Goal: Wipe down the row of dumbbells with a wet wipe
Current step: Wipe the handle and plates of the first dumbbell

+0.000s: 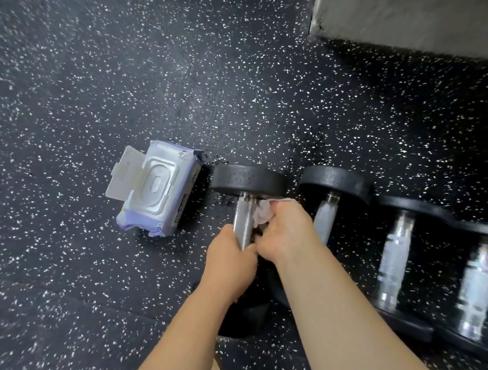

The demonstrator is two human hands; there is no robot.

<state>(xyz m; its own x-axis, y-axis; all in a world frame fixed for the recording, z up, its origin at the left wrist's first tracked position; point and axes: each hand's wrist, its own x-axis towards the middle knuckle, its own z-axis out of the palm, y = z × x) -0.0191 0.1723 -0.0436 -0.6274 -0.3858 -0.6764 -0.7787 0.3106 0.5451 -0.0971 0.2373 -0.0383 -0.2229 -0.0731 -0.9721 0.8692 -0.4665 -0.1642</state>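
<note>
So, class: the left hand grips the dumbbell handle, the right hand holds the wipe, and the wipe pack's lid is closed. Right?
No: the head view shows the lid of the wipe pack flipped open. The left hand does grip the dumbbell handle, and the right hand holds the wipe.

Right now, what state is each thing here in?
First dumbbell, handle held.
Left grip, holds that handle.
Wet wipe, crumpled, against that handle.
Right grip, holds the wipe.
Wipes pack, lid flipped open.
Other three dumbbells, side by side, untouched.
</note>
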